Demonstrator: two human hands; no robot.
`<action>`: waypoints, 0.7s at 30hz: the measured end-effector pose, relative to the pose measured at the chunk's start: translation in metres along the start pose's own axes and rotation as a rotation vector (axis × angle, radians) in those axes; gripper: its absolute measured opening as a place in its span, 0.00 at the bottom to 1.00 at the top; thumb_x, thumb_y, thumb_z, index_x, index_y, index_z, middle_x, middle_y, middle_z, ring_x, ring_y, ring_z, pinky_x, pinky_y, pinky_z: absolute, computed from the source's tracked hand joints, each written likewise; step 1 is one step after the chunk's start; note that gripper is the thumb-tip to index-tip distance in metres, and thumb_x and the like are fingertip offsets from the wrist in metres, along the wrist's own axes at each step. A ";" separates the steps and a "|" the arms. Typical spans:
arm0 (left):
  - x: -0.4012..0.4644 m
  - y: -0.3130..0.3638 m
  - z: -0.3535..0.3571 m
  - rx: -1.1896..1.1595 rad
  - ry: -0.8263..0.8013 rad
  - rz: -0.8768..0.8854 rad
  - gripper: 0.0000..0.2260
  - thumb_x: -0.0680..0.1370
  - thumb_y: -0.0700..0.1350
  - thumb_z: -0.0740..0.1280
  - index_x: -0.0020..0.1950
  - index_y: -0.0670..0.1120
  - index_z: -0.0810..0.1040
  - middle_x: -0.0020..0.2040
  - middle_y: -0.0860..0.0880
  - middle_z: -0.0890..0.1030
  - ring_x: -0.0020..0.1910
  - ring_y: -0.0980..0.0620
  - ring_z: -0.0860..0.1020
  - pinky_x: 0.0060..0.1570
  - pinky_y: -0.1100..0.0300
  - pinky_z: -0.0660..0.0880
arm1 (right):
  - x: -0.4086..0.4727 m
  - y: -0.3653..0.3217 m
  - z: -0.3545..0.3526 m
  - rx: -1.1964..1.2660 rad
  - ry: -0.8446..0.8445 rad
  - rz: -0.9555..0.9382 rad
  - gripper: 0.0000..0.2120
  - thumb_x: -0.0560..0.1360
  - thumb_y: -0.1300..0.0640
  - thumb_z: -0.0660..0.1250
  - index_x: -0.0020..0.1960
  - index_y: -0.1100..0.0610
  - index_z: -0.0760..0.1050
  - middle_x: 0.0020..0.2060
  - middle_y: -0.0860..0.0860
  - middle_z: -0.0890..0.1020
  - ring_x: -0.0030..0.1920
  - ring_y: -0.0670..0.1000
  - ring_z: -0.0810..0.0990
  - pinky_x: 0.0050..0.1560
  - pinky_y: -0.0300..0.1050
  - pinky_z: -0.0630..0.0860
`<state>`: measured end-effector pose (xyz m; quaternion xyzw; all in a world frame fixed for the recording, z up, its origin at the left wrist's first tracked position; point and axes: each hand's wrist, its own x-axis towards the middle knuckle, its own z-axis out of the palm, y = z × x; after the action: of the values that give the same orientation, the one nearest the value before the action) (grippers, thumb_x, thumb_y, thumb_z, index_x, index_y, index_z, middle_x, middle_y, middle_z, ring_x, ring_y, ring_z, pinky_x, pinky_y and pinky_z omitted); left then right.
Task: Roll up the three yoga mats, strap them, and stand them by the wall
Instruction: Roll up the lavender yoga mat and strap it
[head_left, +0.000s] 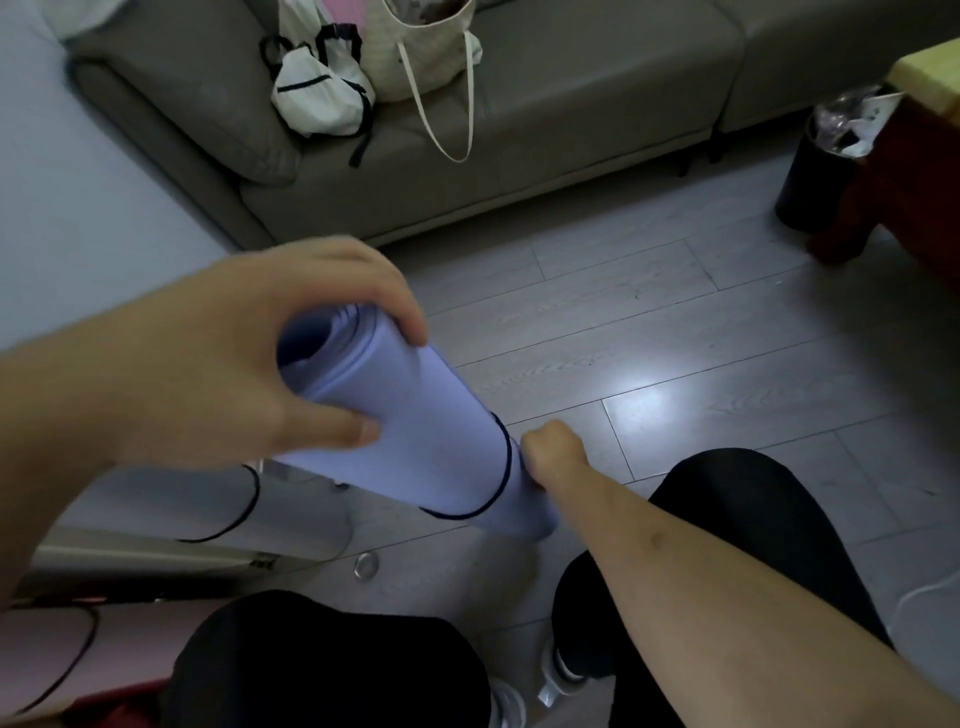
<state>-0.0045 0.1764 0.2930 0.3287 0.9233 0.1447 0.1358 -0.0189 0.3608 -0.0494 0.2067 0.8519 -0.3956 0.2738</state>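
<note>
Looking down from the head camera, we find no brand, label or writing that can be read on anything.

Our left hand (249, 358) wraps the near, upper end of the rolled lilac mat (415, 441), its fingers (400, 306) curled over the top edge and the thumb pressed on the side, so the spiral of layers shows at the open end. Our right hand (553, 452) is clenched against the lower part of the roll, right where a thin dark strap (498, 499) loops around it; whether those fingers pinch the strap itself we cannot tell, since they are tucked out of sight. The mat's long axis runs from the upper left, near us, down to the lower right, and its far end sits just above the floor (675, 338) between our knees; whether it touches the floor is unclear.

A grey rolled mat (218, 499) with its own dark strap lies at the left, partly hidden behind our left forearm. A pink mat (47, 654) is cut off by the lower left corner. A small metal ring (367, 565) lies on the floor near the lilac roll. Behind, a grey sofa (571, 130) carries a white bag (317, 88) and a tote bag (431, 47), the latter cut off at the top edge.
</note>
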 end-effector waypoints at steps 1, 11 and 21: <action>-0.001 -0.006 -0.007 -0.006 0.034 -0.038 0.27 0.65 0.53 0.86 0.59 0.67 0.79 0.64 0.63 0.77 0.63 0.59 0.77 0.55 0.47 0.77 | -0.001 -0.007 -0.003 0.106 0.017 -0.028 0.15 0.83 0.64 0.59 0.65 0.63 0.78 0.63 0.62 0.81 0.64 0.63 0.80 0.61 0.50 0.77; -0.004 0.000 -0.094 -0.134 0.317 -0.425 0.34 0.56 0.67 0.84 0.62 0.72 0.80 0.65 0.62 0.79 0.63 0.49 0.78 0.64 0.40 0.75 | -0.106 -0.101 -0.115 -0.044 -0.341 -0.807 0.67 0.65 0.52 0.87 0.85 0.41 0.41 0.84 0.41 0.53 0.82 0.45 0.55 0.79 0.47 0.58; -0.032 0.064 -0.152 -0.723 0.687 -0.509 0.18 0.73 0.59 0.78 0.54 0.47 0.85 0.57 0.43 0.86 0.45 0.48 0.85 0.45 0.54 0.81 | -0.194 -0.120 -0.146 0.215 0.026 -0.885 0.54 0.60 0.51 0.88 0.75 0.34 0.59 0.62 0.29 0.75 0.62 0.38 0.76 0.57 0.44 0.77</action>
<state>0.0033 0.1758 0.4614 -0.0381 0.8564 0.5135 -0.0380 0.0166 0.3769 0.2183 -0.1453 0.8157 -0.5581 0.0447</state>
